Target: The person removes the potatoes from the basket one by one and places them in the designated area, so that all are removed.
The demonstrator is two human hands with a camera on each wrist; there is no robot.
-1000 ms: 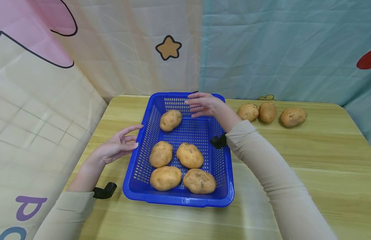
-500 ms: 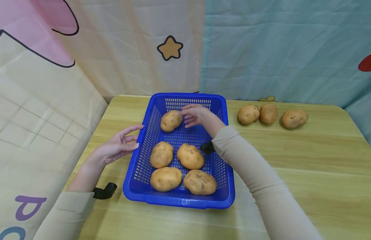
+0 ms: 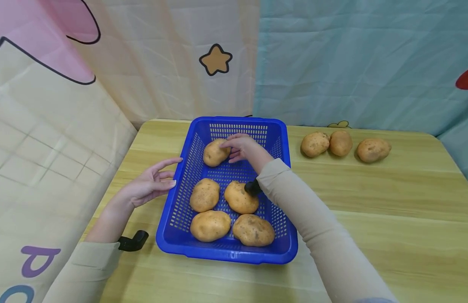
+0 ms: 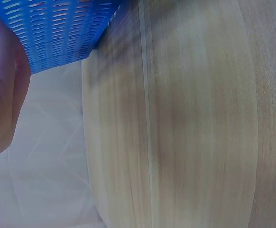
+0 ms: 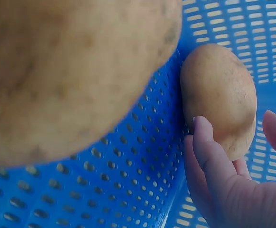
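A blue perforated plastic basket (image 3: pixel 227 254) stands on the wooden table with several potatoes inside. My left hand (image 3: pixel 150 183) is at its left rim, thumb and forefinger tips touching the side. In the left wrist view, that hand (image 4: pixel 4 80) lies along the basket's outer wall (image 4: pixel 57 38). My right hand (image 3: pixel 246 149) reaches into the basket beside the far-left potato (image 3: pixel 214 153). The right wrist view has its spread fingers around the near end of this potato (image 5: pixel 219 95), not closed on it; whether they touch is hard to tell. A nearer potato (image 5: pixel 71 71) looms blurred there.
Toward the front of the basket lie a left potato (image 3: pixel 204 195), a potato (image 3: pixel 239 202) partly behind the black wrist mount (image 3: pixel 253 187), and two more potatoes. Outside, three potatoes (image 3: pixel 341 143) sit near the table's back edge. A printed curtain (image 3: pixel 332 63) hangs behind.
My right hand has moved left and down from the basket's far right part to the far-left potato. The left hand stays at the rim.
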